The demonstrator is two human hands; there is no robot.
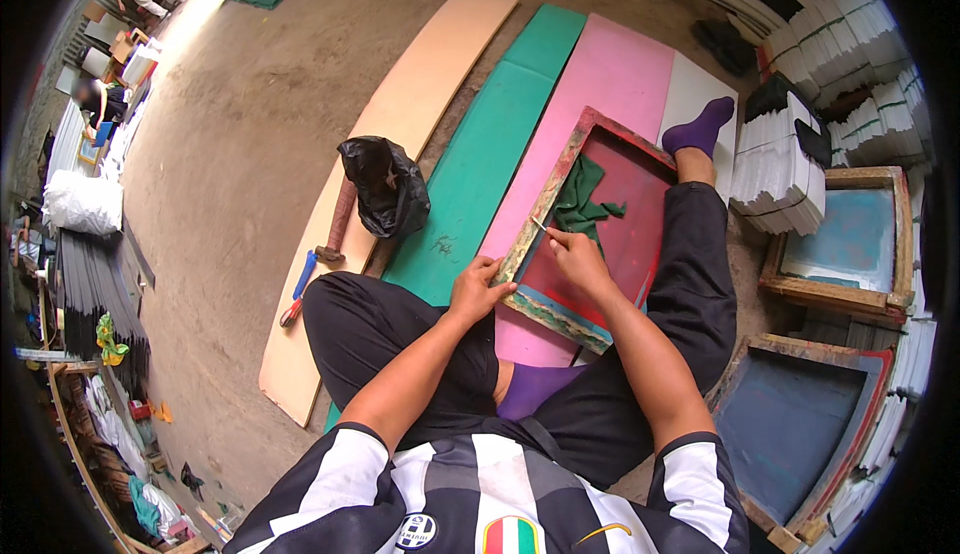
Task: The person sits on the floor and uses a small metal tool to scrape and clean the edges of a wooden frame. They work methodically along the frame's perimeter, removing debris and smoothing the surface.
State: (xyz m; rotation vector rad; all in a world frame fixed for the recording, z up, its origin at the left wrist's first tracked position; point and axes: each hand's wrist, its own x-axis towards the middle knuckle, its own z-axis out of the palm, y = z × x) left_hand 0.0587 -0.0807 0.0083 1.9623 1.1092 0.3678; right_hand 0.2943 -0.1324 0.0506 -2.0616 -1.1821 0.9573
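So the wooden screen frame (560,179), red mesh and paint-crusted, rests on the person's lap over a pink board (620,74). Left hand (478,289) grips its 7 o'clock edge; right hand (578,259) pinches a thin tool (541,225) beside a green cloth (583,202).

Cloth (583,202) in frame (560,176) on lap, boards (470,169) beneath.

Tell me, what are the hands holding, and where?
The left hand grips the wooden screen-printing frame at its near corner. The right hand pinches a thin stick-like tool by its lower end.
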